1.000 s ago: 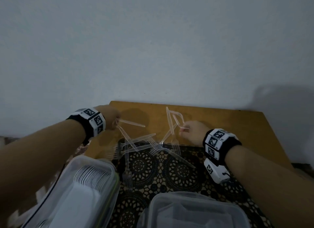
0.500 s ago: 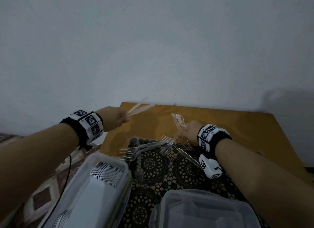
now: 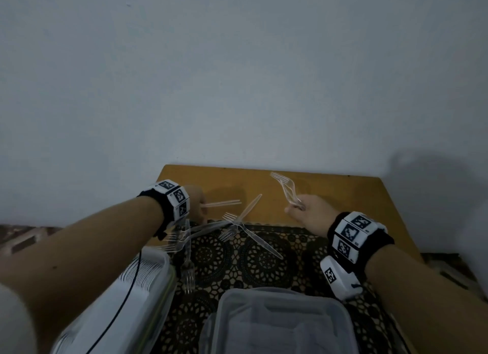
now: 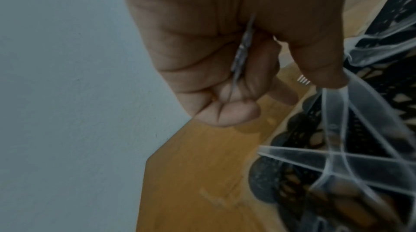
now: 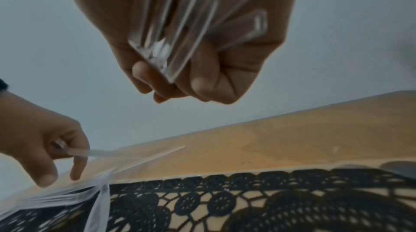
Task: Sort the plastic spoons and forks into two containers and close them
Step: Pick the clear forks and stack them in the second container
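Our right hand [image 3: 307, 211] fingers grip a bunch of clear forks [image 3: 286, 188] by the handles; our left hand [image 3: 195, 203] pinches thin handles [image 3: 221, 203]. More forks [image 3: 232, 225] lie crossed on the counter [image 3: 330, 192]. They're light, slippery, springy; we'd grip mid-handle.
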Available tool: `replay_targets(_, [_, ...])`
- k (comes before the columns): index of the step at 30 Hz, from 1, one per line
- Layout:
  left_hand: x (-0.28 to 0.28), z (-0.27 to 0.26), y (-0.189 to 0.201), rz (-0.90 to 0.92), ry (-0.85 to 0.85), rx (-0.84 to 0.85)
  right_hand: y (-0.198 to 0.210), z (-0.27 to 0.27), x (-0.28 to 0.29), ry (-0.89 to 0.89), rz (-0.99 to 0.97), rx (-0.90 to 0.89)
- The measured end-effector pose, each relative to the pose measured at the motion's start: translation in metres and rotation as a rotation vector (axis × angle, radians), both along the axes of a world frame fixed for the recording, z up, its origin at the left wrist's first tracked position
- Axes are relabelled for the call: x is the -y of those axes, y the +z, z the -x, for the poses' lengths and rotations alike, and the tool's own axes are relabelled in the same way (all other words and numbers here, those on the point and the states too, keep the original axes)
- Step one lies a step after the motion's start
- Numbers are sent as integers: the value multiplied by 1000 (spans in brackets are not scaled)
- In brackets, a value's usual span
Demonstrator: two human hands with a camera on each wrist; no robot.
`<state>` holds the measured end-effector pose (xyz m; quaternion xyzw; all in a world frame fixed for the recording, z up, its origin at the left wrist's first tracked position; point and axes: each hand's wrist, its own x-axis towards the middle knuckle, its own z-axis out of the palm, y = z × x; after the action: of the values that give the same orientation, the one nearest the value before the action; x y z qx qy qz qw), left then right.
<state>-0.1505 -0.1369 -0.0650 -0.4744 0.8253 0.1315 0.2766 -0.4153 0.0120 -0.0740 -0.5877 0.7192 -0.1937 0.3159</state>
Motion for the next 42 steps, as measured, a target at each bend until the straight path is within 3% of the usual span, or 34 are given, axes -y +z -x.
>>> replay_targets(7, [2, 8, -21, 42, 14, 96, 8, 16, -38, 26, 70, -8])
replay_targets(13, [-9, 18, 5, 59, 15, 2, 15, 20, -60, 32, 93, 13])
replay_targets(19, [-38, 13, 72, 155, 0, -219, 41, 3, -83, 39, 138, 59])
replay_targets(26, [-126, 17, 148, -26, 65, -924, 89, -45, -120, -66, 376, 274])
replay_targets(32, [-210, 14, 180, -275, 78, -1347, 115, -89, -165, -173, 601, 504])
replay_targets(36, [-250, 3, 183, -300, 64, -1420, 124, -107, -193, -100, 675, 542])
replay_targets(40, [-273, -12, 173, -171, 150, -1380, 128, -115, -224, -111, 769, 310])
replay_targets(42, [-282, -25, 166, -26, 103, -1303, 129, -114, -238, -117, 779, 271])
